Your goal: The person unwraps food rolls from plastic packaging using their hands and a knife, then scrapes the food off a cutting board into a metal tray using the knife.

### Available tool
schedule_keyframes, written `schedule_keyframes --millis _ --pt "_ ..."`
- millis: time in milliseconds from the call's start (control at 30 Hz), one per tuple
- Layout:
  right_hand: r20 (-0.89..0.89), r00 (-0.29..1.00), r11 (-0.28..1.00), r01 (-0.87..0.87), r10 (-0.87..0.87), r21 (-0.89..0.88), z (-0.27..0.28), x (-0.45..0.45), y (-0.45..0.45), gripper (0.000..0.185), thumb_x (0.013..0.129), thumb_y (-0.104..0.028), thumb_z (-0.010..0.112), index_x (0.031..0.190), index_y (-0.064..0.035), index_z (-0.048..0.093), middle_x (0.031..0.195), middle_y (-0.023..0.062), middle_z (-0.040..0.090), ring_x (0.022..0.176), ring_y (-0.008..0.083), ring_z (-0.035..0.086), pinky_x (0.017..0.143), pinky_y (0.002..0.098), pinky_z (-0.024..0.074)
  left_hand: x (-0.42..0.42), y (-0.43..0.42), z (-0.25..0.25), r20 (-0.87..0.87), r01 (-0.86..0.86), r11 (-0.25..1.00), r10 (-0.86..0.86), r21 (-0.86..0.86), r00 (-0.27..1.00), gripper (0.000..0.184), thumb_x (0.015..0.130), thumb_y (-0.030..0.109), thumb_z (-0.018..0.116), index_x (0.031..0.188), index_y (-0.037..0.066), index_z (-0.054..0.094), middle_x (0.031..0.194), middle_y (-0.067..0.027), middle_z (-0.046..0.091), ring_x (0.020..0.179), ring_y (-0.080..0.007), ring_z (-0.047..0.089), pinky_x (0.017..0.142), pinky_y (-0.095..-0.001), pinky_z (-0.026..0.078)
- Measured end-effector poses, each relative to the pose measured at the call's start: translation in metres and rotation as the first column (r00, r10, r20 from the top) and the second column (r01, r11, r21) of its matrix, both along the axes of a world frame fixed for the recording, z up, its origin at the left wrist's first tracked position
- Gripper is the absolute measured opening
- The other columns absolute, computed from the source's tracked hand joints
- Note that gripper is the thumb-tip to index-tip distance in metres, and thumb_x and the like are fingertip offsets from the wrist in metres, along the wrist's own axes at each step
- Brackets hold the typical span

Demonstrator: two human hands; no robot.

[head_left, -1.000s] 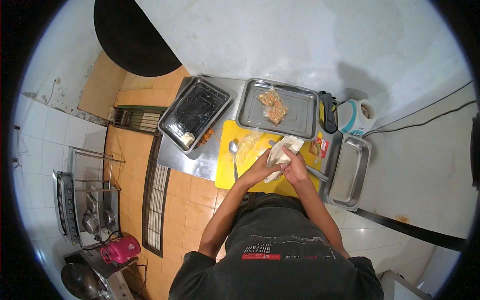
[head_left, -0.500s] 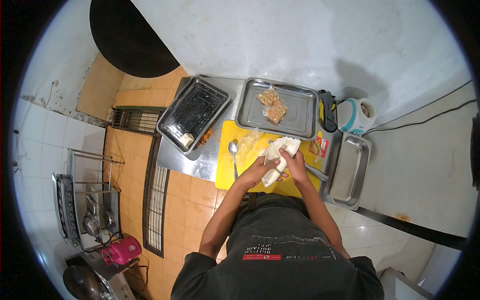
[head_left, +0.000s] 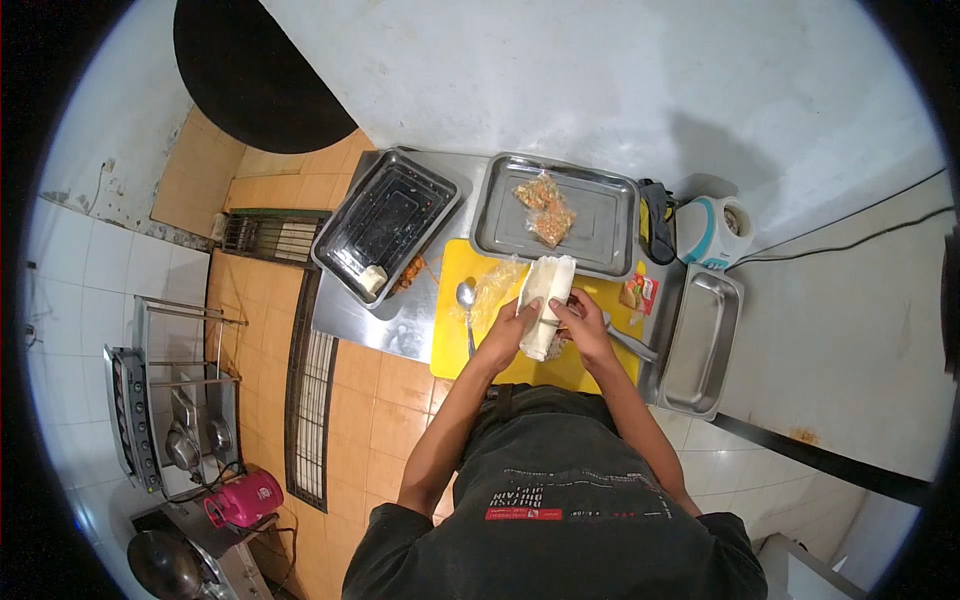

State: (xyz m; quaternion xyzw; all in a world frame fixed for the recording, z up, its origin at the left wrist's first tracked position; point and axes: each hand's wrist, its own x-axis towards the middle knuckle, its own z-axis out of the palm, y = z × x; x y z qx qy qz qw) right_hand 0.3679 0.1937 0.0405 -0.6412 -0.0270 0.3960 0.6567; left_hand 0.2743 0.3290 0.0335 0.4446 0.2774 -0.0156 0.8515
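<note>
A white, floury spring roll wrapper (head_left: pixel 546 290), folded into a long strip, is held upright over the yellow cutting board (head_left: pixel 452 345). My left hand (head_left: pixel 508 335) grips its left side with the thumb on top. On the right side, my right hand (head_left: pixel 586 328) pinches it with thumb and fingers. Any filling inside is hidden. Left of the hands lie a spoon (head_left: pixel 466 296) and a crumpled clear plastic bag (head_left: pixel 496 288). A knife with a grey handle (head_left: pixel 632 345) rests by my right hand, its blade mostly covered.
Behind the board, a steel tray (head_left: pixel 612 200) holds bagged orange-and-white filling (head_left: pixel 546 212). A darker tray (head_left: pixel 385 215) at left carries a white folded piece (head_left: pixel 373 279). A red packet (head_left: pixel 645 293), a deep steel pan (head_left: pixel 700 340) and a white-teal appliance (head_left: pixel 712 232) stand right.
The wrapper has turned more upright and shifted slightly left. It now looks narrower and more folded. Both hands have moved their grip along its sides.
</note>
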Motion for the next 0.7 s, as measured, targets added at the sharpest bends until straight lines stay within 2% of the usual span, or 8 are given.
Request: schedule_keyframes --millis 67,133,267,367,433,533,667,700 --pt "-0.008 1.000 1.000 -0.002 0.002 0.007 -0.002 0.001 -0.001 0.039 0.091 -0.028 0.068 0.122 -0.0079 0.056 0.100 0.0006 0.063 0.085 0.0093 0.060 0.066 0.0265 0.0497 0.000 0.001 -0.004 -0.009 -0.029 0.996 0.028 -0.081 1.000 0.039 0.100 0.025 0.055 0.126 -0.003 0.053 0.110 -0.0108 0.065 0.094 -0.0186 0.066 0.077 -0.0318 0.055" --pt "-0.115 0.993 0.999 0.031 -0.028 0.023 -0.002 0.004 0.000 0.040 0.094 -0.029 0.063 0.127 -0.0082 0.053 0.104 0.0017 0.062 0.092 0.0116 0.060 0.071 0.0300 0.0507 0.002 0.002 0.006 -0.066 -0.051 0.988 0.042 -0.144 0.997 0.040 0.101 0.028 0.052 0.128 -0.002 0.051 0.112 -0.0112 0.065 0.095 -0.0199 0.066 0.079 -0.0327 0.056" --pt "-0.185 0.982 0.995 0.060 -0.044 0.084 0.002 0.004 0.000 0.043 0.095 -0.029 0.059 0.132 -0.0079 0.049 0.111 0.0031 0.061 0.099 0.0138 0.060 0.077 0.0320 0.0505 0.002 0.000 0.020 -0.140 -0.063 0.992 0.047 -0.112 0.989 0.041 0.102 0.029 0.050 0.129 -0.002 0.050 0.114 -0.0107 0.064 0.095 -0.0188 0.066 0.080 -0.0329 0.056" --pt "-0.187 0.982 0.995 0.041 -0.023 0.094 0.001 0.004 0.000 0.045 0.096 -0.025 0.059 0.134 -0.0059 0.047 0.117 0.0055 0.061 0.103 0.0164 0.061 0.080 0.0332 0.0523 0.002 0.000 0.015 -0.069 0.014 0.991 -0.023 -0.130 0.997 0.040 0.102 0.029 0.049 0.129 -0.001 0.050 0.115 -0.0098 0.064 0.097 -0.0176 0.066 0.080 -0.0325 0.056" --pt "-0.197 0.980 0.988 0.017 0.014 0.156 -0.005 0.005 0.000 0.045 0.096 -0.022 0.058 0.136 -0.0048 0.046 0.122 0.0079 0.059 0.108 0.0190 0.062 0.086 0.0347 0.0531 0.002 -0.003 0.021 -0.051 0.022 0.995 -0.027 -0.095 0.998 0.040 0.103 0.030 0.048 0.125 -0.003 0.054 0.107 -0.0084 0.066 0.091 -0.0161 0.066 0.075 -0.0299 0.054" --pt "-0.238 0.970 0.965 0.109 -0.051 0.237 -0.008 0.002 0.002 0.044 0.095 -0.018 0.061 0.133 -0.0024 0.047 0.118 0.0085 0.062 0.106 0.0190 0.062 0.085 0.0341 0.0527 0.004 -0.006 0.023 -0.042 -0.023 0.994 0.018 -0.104 0.999 0.041 0.103 0.031 0.048 0.125 -0.003 0.053 0.108 -0.0088 0.065 0.094 -0.0165 0.065 0.076 -0.0299 0.054" --pt "-0.330 0.943 0.967 0.130 -0.052 0.218 -0.005 0.004 0.000 0.042 0.096 -0.019 0.060 0.132 -0.0023 0.048 0.120 0.0099 0.062 0.106 0.0206 0.063 0.088 0.0347 0.0529 0.003 -0.002 0.020 -0.090 -0.020 0.993 0.009 -0.113 0.996 0.044 0.102 0.032 0.050 0.127 -0.004 0.050 0.113 -0.0103 0.064 0.098 -0.0177 0.064 0.078 -0.0307 0.053" --pt "-0.358 0.933 0.953 0.146 -0.043 0.264 -0.007 0.005 0.000 0.041 0.096 -0.019 0.059 0.132 -0.0028 0.048 0.121 0.0103 0.062 0.107 0.0213 0.064 0.089 0.0357 0.0531 0.003 -0.001 0.021 -0.120 -0.039 0.991 0.023 -0.127 0.992 0.043 0.102 0.031 0.050 0.130 -0.002 0.048 0.116 -0.0103 0.063 0.102 -0.0188 0.064 0.083 -0.0317 0.054"
